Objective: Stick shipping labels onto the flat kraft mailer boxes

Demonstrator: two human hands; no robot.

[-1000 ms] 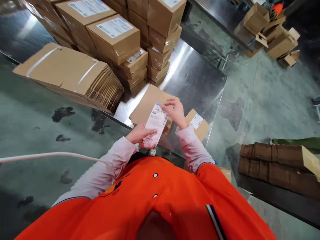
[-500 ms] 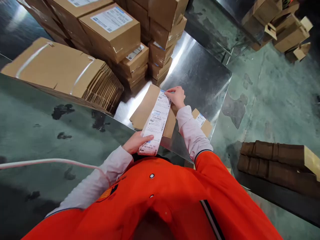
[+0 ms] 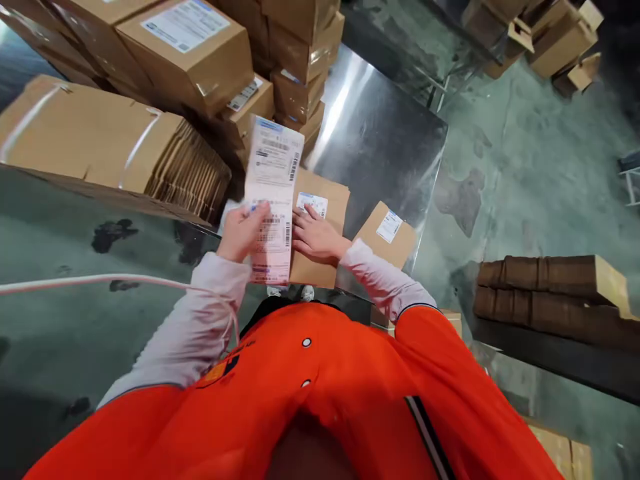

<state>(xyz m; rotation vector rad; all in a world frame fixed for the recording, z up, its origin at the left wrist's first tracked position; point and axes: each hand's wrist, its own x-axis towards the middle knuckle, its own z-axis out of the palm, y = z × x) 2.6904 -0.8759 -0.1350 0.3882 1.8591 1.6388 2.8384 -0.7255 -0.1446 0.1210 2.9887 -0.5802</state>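
My left hand (image 3: 243, 230) is closed on a strip of printed shipping labels (image 3: 274, 160), its thumb lying across the front. The strip rises upright from the hand and covers the left part of a flat piece of cardboard (image 3: 325, 267). On that cardboard a shipping label (image 3: 313, 202) is stuck, and my right hand (image 3: 319, 235) lies flat over its lower edge with fingers stretched out. To the right, another flat cardboard piece (image 3: 373, 237) carries its own label (image 3: 389, 227).
Bundled flat cartons (image 3: 100, 143), tied with white straps, stand at the left of the metal table (image 3: 380, 120). Behind them are stacked taped boxes (image 3: 195, 60) with labels. A pale cable (image 3: 125, 279) crosses at left. Brown cardboard stacks (image 3: 545, 293) lie at the right.
My left hand has raised the label strip up and to the left. My right hand has left the strip's top and now presses on a label on the cardboard.
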